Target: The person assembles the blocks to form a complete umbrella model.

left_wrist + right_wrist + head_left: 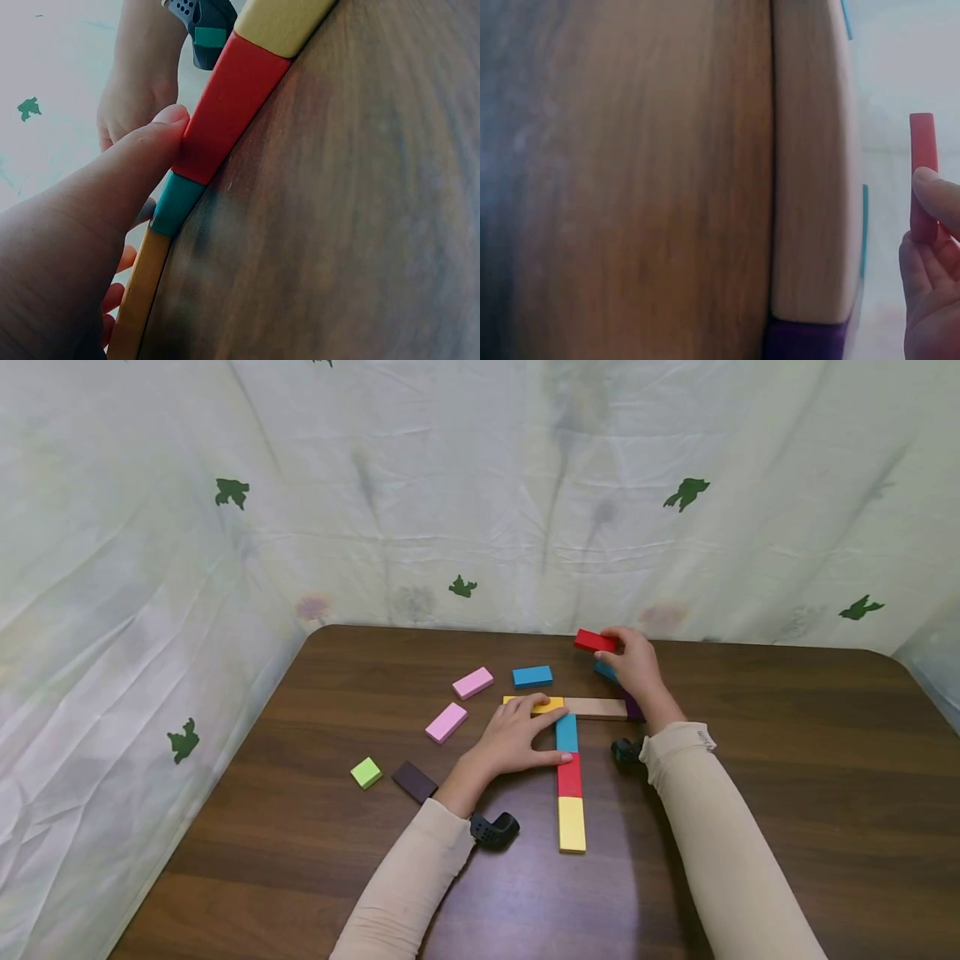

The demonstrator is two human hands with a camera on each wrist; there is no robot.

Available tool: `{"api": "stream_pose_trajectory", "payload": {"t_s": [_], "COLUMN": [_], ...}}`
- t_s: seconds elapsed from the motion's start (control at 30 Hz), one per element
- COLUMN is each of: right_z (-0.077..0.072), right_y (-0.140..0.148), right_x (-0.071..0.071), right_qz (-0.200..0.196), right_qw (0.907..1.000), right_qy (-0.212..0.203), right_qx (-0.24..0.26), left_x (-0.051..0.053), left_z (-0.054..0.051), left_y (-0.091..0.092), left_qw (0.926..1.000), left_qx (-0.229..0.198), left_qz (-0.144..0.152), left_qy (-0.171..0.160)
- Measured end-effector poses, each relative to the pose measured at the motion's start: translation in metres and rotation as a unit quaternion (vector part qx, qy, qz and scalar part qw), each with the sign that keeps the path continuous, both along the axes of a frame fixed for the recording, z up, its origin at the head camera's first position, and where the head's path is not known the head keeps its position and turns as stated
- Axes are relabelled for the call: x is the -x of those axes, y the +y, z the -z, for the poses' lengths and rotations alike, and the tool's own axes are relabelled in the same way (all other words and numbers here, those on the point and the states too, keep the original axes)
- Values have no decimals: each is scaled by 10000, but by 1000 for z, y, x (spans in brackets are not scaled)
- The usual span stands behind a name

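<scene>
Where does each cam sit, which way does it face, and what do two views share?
Head: on the person's head, facing forward and down at the table; sleeves, left hand and right hand show.
Left wrist: on that wrist, looking along the block row; left hand shows close, right hand beyond.
Right wrist: on that wrist, looking across the table at the pale block; right hand shows at right edge.
Shared: head and right wrist both show the held red block.

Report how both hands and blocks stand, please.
Right hand pinching red block. Left hand touching block row. One blue block partly hidden behind right hand.
</scene>
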State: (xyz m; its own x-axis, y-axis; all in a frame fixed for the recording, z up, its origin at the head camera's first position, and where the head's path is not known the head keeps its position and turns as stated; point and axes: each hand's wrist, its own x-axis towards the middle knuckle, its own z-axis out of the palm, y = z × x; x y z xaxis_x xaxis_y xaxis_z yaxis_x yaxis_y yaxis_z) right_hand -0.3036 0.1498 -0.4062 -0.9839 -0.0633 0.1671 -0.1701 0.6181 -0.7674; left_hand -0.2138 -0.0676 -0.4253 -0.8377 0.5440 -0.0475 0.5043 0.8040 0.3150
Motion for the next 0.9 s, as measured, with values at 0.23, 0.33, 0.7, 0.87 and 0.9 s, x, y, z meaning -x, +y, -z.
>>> {"api": "stream_pose_trajectory", "payload": {"t_s": [0.23,0.33,0.7,0.87,0.9], "right_z": [2,3,9,12,12], "right_y": [-4,-5,-9,-8,-8], "right_x": [4,5,8,9,10], "right_qz": [39,39,-22,-23,-22], "right_qw": [10000,9999,9994,9992,9992], "right_qy": [-35,-81,-308,-360,-377], "right_qx": [-43,-93,-135,-154,-140], "left_x": [2,2,0,0,0], "left_z": [2,2,3,3,3], "left_y": [0,0,-1,0,0], "left_qw": [10000,10000,9999,9999,9999], "left_qx": [-47,-53,-71,-73,-77], "left_qz": [17,20,4,16,17], "left_qy": [63,81,77,77,75]}}
